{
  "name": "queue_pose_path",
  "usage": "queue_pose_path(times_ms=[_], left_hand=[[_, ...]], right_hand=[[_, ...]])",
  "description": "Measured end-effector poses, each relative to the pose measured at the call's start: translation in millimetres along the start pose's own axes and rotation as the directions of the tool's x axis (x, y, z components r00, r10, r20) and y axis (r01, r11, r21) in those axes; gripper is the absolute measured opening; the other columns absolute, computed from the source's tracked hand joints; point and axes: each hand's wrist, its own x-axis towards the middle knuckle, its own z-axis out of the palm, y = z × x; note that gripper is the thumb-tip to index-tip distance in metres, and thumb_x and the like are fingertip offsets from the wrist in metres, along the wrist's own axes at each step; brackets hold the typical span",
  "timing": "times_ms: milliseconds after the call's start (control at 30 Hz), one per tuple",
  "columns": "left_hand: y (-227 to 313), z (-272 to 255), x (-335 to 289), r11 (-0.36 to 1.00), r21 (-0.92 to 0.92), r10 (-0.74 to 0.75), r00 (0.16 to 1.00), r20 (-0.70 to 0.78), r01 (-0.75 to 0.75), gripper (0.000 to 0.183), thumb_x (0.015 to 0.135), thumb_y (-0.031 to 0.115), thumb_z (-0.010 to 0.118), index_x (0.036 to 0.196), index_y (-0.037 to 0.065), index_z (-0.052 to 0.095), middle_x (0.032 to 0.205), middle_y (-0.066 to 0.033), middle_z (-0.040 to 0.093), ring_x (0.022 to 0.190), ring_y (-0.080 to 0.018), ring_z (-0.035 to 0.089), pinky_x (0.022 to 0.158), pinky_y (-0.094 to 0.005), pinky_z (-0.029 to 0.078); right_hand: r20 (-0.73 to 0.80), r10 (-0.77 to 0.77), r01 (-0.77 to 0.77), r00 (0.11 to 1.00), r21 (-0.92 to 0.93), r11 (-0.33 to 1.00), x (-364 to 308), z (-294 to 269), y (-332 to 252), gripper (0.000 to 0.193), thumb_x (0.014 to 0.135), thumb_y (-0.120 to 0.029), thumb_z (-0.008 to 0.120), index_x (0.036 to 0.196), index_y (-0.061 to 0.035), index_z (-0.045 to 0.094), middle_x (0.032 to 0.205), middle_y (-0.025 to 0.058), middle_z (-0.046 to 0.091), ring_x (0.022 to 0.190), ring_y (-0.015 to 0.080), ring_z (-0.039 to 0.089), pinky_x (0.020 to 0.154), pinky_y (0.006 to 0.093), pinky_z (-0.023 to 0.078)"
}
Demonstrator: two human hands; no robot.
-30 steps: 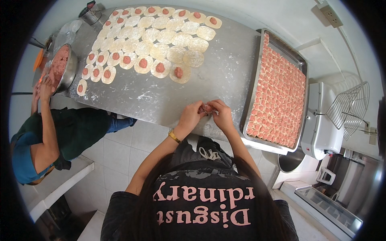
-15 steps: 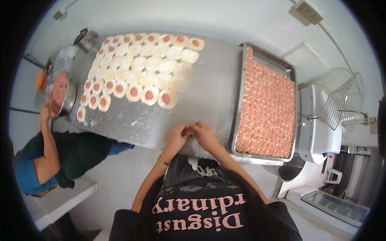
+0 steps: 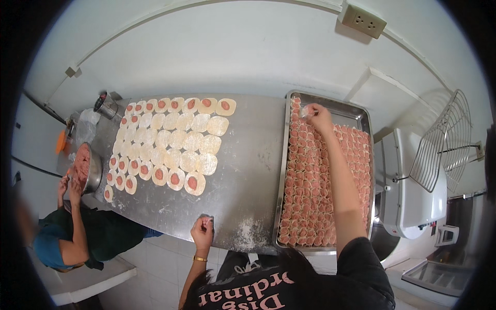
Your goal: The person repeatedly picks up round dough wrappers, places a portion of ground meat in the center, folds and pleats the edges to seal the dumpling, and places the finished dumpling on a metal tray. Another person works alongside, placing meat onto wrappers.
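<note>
Item: dumpling assembly station, seen from above. Steel tabletop (image 3: 248, 170), dusted with flour along the near edge. Right hand (image 3: 319, 112), arm stretched far over the metal tray (image 3: 283, 170), fingers pinched shut on one folded dumpling (image 3: 306, 110) at the tray's far left corner, just at the top of the leftmost row. Left hand (image 3: 202, 231), loosely curled and resting low at the near edge of the tabletop; whether it holds anything cannot be told. Tray contents: folded dumplings (image 3: 320, 196) in tight rows, filling nearly the whole tray from near to far; only a bare strip along the far edge, right of the held piece, shows free. Left half of tabletop: round wrappers (image 3: 178, 139) laid in a grid, those along the far, left and near borders already topped with a dab of pink filling, those in the middle still plain; none of these folded. Judged state of work: tray close to full, several dozen wrappers left to fill and fold. Far left: a second person (image 3: 77, 232) with both hands at a steel bowl of pink filling (image 3: 82, 168). Right of tray: white mixer with wire guard (image 3: 439, 144). Change against the earlier views: both hands then met close together at the near edge of the tabletop, working one piece; now the right has carried it out to the tray while the left has stayed near.
</note>
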Motion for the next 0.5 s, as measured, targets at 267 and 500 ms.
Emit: queue_pose_path(times_ms=[267, 500], left_hand=[[19, 4, -4, 0.950, 0.284, 0.148, 0.988, -0.050, -0.128, 0.015, 0.077, 0.012, 0.068, 0.075, 0.006, 0.054, 0.063, -0.0073, 0.052, 0.052, -0.0204, 0.050, 0.049, -0.0309, 0.041], [20, 4, -3, 0.937, 0.330, 0.138, 0.989, -0.042, -0.117, 0.014, 0.074, 0.011, 0.068, 0.076, 0.007, 0.054, 0.066, -0.0071, 0.053, 0.052, -0.0206, 0.051, 0.049, -0.0311, 0.042]], right_hand=[[0.155, -0.036, 0.095, 0.987, -0.392, 0.915, 79, 18, 64, 0.024, 0.067, -0.011, 0.062, 0.089, -0.0115, 0.070, 0.085, 0.0181, 0.066, 0.084, 0.0373, 0.063, 0.075, 0.0409, 0.050], [0.267, -0.085, 0.179, 0.960, -0.351, 0.919, 72, 19, 60, 0.026, 0.065, -0.007, 0.062, 0.089, -0.0059, 0.070, 0.076, 0.0172, 0.067, 0.072, 0.0291, 0.066, 0.068, 0.0346, 0.051]])
